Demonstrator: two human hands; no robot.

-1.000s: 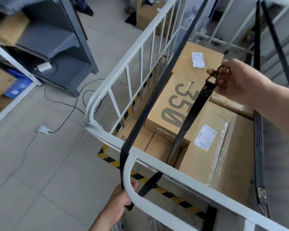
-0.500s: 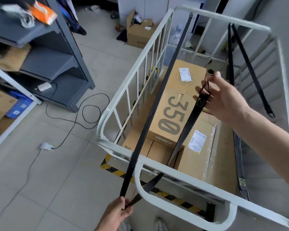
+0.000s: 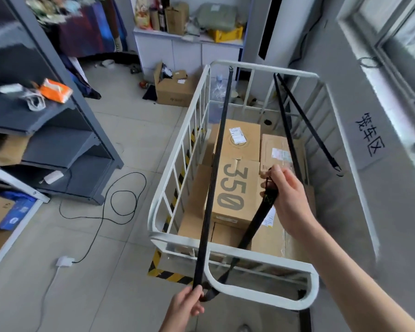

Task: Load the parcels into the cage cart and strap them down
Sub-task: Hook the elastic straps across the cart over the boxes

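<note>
A white cage cart (image 3: pixel 177 149) holds several cardboard parcels, the top one a box printed "350" (image 3: pixel 235 188). A black strap (image 3: pixel 216 164) runs from the cart's far top rail down over the near rail. My left hand (image 3: pixel 186 305) pinches this strap where it folds below the near rail. The strap's other end rises back over the rail to a metal hook (image 3: pixel 268 182), gripped by my right hand (image 3: pixel 288 200) above the parcels. Two more black straps (image 3: pixel 297 121) hang from the far rail along the cart's right side.
A grey shelf unit (image 3: pixel 65 140) stands on the left. A black cable (image 3: pixel 120 200) and white power adapter (image 3: pixel 64 261) lie on the tiled floor. An open cardboard box (image 3: pixel 175 88) sits beyond the cart. A grey wall (image 3: pixel 393 212) runs close along the cart's right side.
The view has risen and pulled back, so the whole cart shows. My right hand has lowered the hook end nearer the parcels. My left hand keeps its hold on the strap below the rail.
</note>
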